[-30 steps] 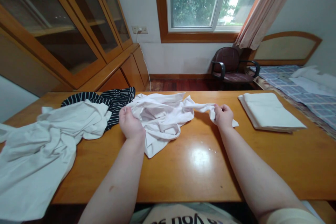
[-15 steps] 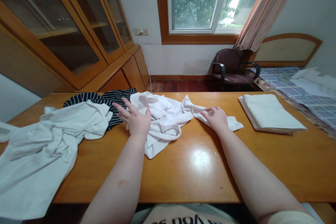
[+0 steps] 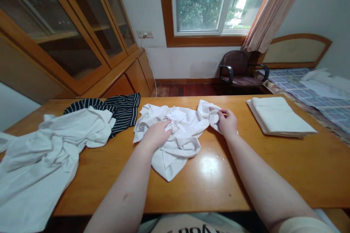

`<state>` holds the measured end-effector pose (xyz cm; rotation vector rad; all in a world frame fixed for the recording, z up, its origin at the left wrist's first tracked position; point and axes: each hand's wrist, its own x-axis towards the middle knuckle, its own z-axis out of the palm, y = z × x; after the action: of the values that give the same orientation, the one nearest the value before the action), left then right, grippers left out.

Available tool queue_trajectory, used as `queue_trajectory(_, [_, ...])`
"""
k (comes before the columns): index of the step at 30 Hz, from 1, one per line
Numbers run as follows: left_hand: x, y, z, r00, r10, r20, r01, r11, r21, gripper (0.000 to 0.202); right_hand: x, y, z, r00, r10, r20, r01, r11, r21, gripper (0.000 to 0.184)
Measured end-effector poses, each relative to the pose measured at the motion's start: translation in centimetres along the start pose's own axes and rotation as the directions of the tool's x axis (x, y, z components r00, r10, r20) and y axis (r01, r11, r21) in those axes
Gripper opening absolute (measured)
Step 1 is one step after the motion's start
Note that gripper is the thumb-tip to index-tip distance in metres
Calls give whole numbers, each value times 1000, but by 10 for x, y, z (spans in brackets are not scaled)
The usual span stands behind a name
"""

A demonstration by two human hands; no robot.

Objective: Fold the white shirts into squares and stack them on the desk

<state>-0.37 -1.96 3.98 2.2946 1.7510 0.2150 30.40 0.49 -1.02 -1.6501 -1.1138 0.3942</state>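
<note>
A crumpled white garment (image 3: 180,134) lies in the middle of the wooden table (image 3: 273,174). My left hand (image 3: 156,134) rests on its centre with the fingers curled into the folds. My right hand (image 3: 227,122) pinches the garment's right edge between thumb and fingers. Both forearms reach out over the table's near edge.
A large rumpled white cloth (image 3: 41,156) covers the table's left side, with a black-and-white striped garment (image 3: 120,111) behind it. A folded white cloth (image 3: 279,116) lies at the right. Beyond the table stand a glass-door cabinet (image 3: 62,32), a dark chair (image 3: 240,69) and a bed (image 3: 314,91).
My left hand moved right from the garment's left edge onto its middle and closed into the folds. My right hand drew the stretched-out right part inward, bunching the garment together.
</note>
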Motion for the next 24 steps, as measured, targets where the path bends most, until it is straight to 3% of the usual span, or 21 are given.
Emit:
queue_trajectory(4, [-12, 20, -4, 988, 134, 75, -113, 964, -240, 44, -1, 0, 4, 998, -59, -25, 62, 983, 175, 28])
queue_trajectory(7, [-14, 30, 0, 963, 235, 131, -181, 926, -332, 42, -9, -3, 9, 954, -214, 208, 174, 965, 195, 31])
queue_trajectory(9, [-14, 32, 2, 941, 305, 150, -237, 905, -354, 42, -17, -7, 13, 844, -295, 447, 221, 952, 210, 34])
queue_trajectory(11, [-14, 34, 4, 932, 343, 118, -285, 893, -349, 41, -24, -12, 14, 700, -346, 625, 263, 938, 225, 39])
queue_trajectory(13, [-14, 34, 3, 939, 344, 26, -321, 899, -296, 41, -30, -17, 13, 579, -376, 723, 280, 925, 256, 40])
queue_trajectory(17, [-16, 34, -1, 912, 377, -161, -391, 918, -68, 52, -36, -24, 10, 405, -398, 823, 192, 917, 349, 21])
queue_trajectory(19, [-15, 34, 1, 898, 426, -112, -426, 905, 23, 60, -39, -25, 10, 331, -411, 849, 158, 912, 380, 15])
queue_trajectory(21, [-13, 32, 6, 895, 445, 18, -445, 895, 40, 65, -43, -26, 12, 277, -416, 866, 109, 909, 402, 11])
queue_trajectory(24, [-9, 30, 14, 911, 378, 162, -381, 924, -10, 63, -47, -27, 13, 287, -417, 862, -16, 898, 439, 10])
